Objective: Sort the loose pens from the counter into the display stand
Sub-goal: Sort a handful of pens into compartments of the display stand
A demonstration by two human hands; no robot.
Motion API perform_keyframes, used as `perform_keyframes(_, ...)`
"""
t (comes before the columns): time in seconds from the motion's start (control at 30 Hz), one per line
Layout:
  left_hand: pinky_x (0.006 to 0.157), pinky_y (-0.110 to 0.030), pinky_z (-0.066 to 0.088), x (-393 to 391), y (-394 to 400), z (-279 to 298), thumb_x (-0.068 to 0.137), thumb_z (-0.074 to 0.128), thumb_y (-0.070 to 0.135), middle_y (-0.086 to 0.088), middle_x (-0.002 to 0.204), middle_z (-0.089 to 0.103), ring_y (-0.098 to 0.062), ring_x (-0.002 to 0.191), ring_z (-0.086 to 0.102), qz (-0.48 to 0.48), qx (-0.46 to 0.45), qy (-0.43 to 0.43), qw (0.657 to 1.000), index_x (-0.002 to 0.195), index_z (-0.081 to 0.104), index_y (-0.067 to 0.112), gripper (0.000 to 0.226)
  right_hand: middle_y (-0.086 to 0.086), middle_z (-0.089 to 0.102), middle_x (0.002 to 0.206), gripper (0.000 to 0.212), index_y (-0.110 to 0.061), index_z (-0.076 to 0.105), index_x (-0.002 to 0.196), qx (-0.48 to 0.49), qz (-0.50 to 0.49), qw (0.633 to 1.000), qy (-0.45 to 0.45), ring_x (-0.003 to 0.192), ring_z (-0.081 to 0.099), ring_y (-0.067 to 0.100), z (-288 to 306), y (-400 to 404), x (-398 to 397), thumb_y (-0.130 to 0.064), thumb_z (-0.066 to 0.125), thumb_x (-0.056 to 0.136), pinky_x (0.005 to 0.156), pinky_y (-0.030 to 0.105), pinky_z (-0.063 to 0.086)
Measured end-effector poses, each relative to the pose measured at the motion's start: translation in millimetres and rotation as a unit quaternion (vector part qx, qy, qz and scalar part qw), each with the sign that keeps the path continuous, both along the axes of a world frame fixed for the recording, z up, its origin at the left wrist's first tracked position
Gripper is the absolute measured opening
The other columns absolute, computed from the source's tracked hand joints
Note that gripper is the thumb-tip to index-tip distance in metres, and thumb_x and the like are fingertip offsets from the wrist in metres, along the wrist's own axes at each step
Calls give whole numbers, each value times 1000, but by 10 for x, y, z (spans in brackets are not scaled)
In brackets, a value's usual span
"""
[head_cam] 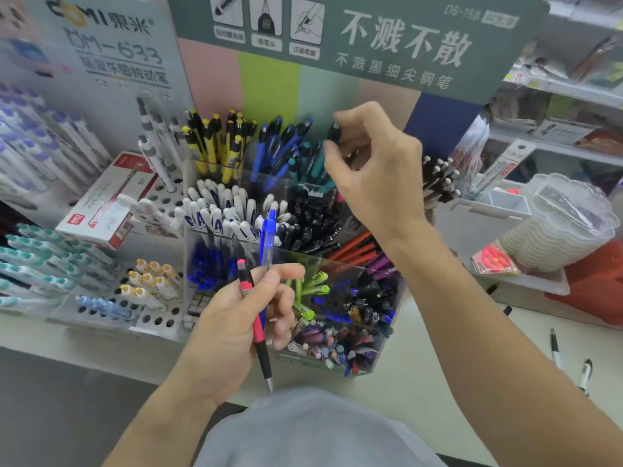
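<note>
Counter (421,382): pale top, runs across the frame under everything.

Display stand (293,251): clear acrylic, tiered compartments, sits mid-counter in front of a green printed backboard (364,38). Back row holds yellow-black, blue and teal pens; middle row white-capped and black; front rows blue, green, purple, mixed colours.

Perforated rack (101,298), left of the stand: white, teal and yellow-capped pens standing in its holes. A red-and-white box (108,203) lies behind it.

Stack of clear plastic cups (559,227), far right, well apart from the stand.

Your right hand (377,170): up over the back row, fingers curled, thumb and fingertips pinching the top of a dark pen (334,131) above the teal compartment. Blurred, so I can't tell if its tip is already in.

Your left hand (242,318): in front of the stand's lower tiers, fingers wrapped round two pens held near upright, a blue pen (268,237) and a pink-and-black pen (253,315), tips down.

Two loose pens (569,362) lie on the counter at far right, just beside your right forearm.
</note>
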State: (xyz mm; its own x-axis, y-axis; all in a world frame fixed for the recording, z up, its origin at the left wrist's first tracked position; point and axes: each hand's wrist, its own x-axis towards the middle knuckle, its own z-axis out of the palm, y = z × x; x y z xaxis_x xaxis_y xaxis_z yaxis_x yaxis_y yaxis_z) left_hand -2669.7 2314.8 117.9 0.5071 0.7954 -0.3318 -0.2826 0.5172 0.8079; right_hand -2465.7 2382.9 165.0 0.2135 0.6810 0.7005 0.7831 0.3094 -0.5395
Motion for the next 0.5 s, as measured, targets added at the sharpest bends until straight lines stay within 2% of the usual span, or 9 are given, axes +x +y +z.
perform_keyframes(0.1,43,-26,33,-19,11,-3,94,48,32,-7,68,45,-16,46,38,-5,5,4,1000,114,65,5,38,1,68,88,22,-3,65,104,-6,-9,998,-64,79,64,20,6,10,-22,-15,72,87,72,36,55)
perform_keyframes(0.2,38,-22,23,-34,29,-24,98,49,38,-4,67,40,-11,44,28,-18,-3,9,1000,117,61,5,40,6,62,105,52,-4,56,115,-104,-7,985,-137,94,59,27,24,-37,18,-27,84,78,81,35,50)
perform_keyframes(0.27,38,-22,21,-53,49,-16,97,56,33,-4,69,40,-11,46,29,-29,-23,-22,999,113,57,4,33,8,61,111,64,-5,52,120,-148,3,972,-181,98,59,28,40,-63,78,-26,90,73,84,35,48)
perform_keyframes(0.37,39,-24,22,-65,83,8,84,59,14,-7,73,43,-14,49,34,-49,-57,-107,991,97,52,11,15,10,63,103,52,-5,57,108,-98,-23,981,-166,93,60,32,50,1,191,-26,90,73,84,46,51)
perform_keyframes(0.43,38,-24,23,-59,93,-9,86,57,17,-7,73,46,-14,47,35,-54,-44,-106,992,90,55,11,8,10,63,96,47,-6,60,99,-60,-53,987,-137,90,61,34,13,77,214,-36,87,74,81,50,52)
perform_keyframes(0.5,35,-22,28,-49,87,-16,88,58,26,-8,73,48,-13,45,36,-58,-20,-78,995,91,63,9,18,11,64,90,40,-5,63,95,-36,-52,985,-159,83,60,32,-68,107,143,-39,81,82,75,48,51)
